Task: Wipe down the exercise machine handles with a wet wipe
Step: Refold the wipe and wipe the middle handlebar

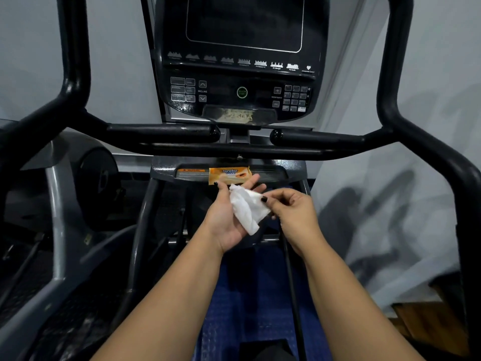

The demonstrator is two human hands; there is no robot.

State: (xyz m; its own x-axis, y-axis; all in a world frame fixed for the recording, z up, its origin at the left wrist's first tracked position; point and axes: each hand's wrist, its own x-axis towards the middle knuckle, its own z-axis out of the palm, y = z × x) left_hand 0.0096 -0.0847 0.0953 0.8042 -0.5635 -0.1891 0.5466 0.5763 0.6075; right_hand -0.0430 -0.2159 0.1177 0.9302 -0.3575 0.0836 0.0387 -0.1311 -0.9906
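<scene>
A crumpled white wet wipe (pixel 247 208) lies across the upturned palm of my left hand (pixel 226 220), whose fingers are stretched out under it. My right hand (pixel 291 208) pinches the wipe's right edge between thumb and fingertip. Both hands hover below the machine's black handles. The left inner handle (pixel 161 132) and the right inner handle (pixel 317 138) jut toward the centre under the console. Tall outer handlebars rise at the left (pixel 75 74) and the right (pixel 395 74).
An orange wet-wipe pack (pixel 229 174) rests on the ledge just beyond my left fingertips. The dark console (pixel 242 92) with its buttons stands above the handles. A second grey machine (pixel 57 204) is at the left, and a pale wall at the right.
</scene>
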